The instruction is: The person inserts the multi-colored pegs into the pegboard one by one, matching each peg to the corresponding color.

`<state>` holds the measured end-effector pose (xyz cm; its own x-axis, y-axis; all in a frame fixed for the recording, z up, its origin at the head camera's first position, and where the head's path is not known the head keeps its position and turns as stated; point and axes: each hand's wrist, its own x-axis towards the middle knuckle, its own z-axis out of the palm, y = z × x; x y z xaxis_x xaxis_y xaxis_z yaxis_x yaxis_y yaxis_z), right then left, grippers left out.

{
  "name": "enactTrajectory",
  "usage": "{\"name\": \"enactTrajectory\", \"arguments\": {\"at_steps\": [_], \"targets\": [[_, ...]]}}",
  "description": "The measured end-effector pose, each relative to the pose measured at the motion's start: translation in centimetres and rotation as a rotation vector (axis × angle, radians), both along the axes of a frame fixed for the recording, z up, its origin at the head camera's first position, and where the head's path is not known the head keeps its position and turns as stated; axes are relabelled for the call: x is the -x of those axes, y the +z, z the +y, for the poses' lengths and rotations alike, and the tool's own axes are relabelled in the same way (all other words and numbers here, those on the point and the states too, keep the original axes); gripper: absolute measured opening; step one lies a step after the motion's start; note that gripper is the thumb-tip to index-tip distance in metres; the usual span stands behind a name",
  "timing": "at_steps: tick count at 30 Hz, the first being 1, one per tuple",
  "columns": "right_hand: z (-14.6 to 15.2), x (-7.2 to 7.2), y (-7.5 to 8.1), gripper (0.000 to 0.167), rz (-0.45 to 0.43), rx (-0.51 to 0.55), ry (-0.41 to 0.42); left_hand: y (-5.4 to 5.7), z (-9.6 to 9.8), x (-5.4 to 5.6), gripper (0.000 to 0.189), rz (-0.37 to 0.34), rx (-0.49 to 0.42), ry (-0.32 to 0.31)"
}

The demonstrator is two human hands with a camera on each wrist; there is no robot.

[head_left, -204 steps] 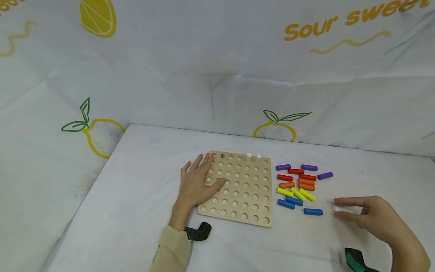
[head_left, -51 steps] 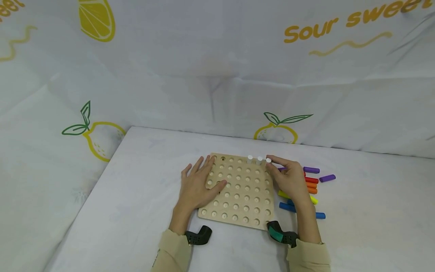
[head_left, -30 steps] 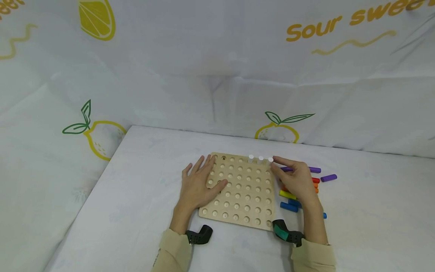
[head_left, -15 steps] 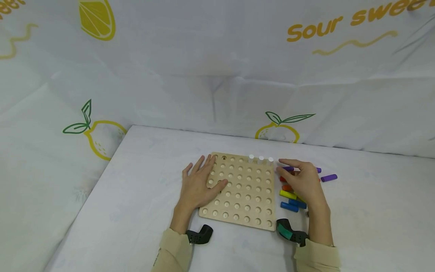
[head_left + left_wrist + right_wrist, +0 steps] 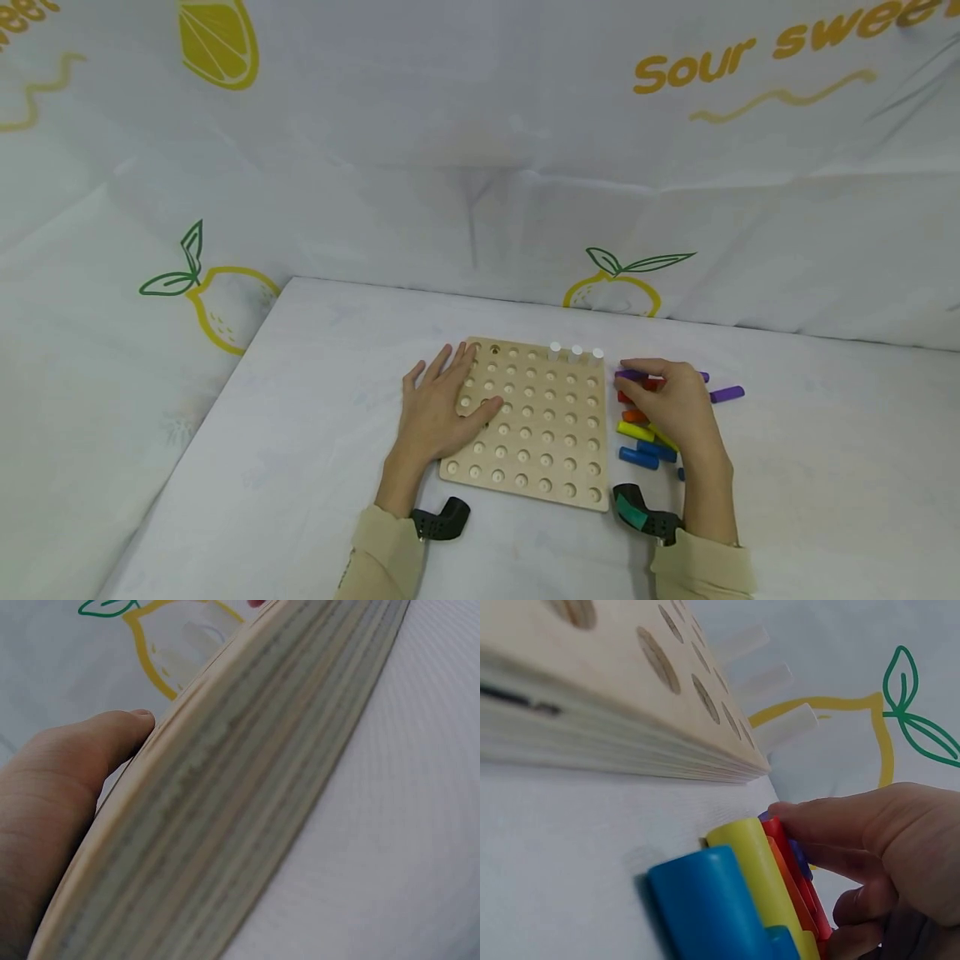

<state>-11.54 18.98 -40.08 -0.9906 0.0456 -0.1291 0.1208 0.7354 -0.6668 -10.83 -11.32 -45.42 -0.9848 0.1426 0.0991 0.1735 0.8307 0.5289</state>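
Note:
A square wooden pegboard (image 5: 525, 432) with rows of round holes lies on the table. My left hand (image 5: 435, 408) rests on its left part, fingers spread and thumb extended over the holes. Three white pegs (image 5: 576, 353) stand upright at the right end of its far row. Right of the board, my right hand (image 5: 671, 400) has thumb and forefinger on either side of a purple peg (image 5: 632, 375), pinching it at its place on the table. In the right wrist view, the thumb partly hides this purple peg (image 5: 804, 862), just beyond a red peg (image 5: 786, 844).
Yellow pegs (image 5: 634, 431), blue pegs (image 5: 638, 457) and an orange peg (image 5: 633, 415) lie beneath and beside the right hand, which hides some. Another purple peg (image 5: 727, 394) lies farther right. A white cloth with lemon prints (image 5: 611, 292) hangs behind the table.
My right hand brought a white peg to the board's far right corner hole, let go, then moved right and down to the purple peg. The left hand stayed on the board.

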Motion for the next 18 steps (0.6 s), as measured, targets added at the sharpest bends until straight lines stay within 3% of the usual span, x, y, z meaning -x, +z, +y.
{"name": "enactTrajectory", "arguments": {"at_steps": [5,18], "targets": [[-0.14,0.03,-0.22,0.039,-0.032,-0.023,-0.030,0.16,0.01,-0.08,0.088,0.007,-0.010,0.001],[-0.75,0.14,-0.62,0.033,0.034,-0.112,-0.048,0.00,-0.02,-0.02,0.088,0.008,-0.015,0.001]]}}
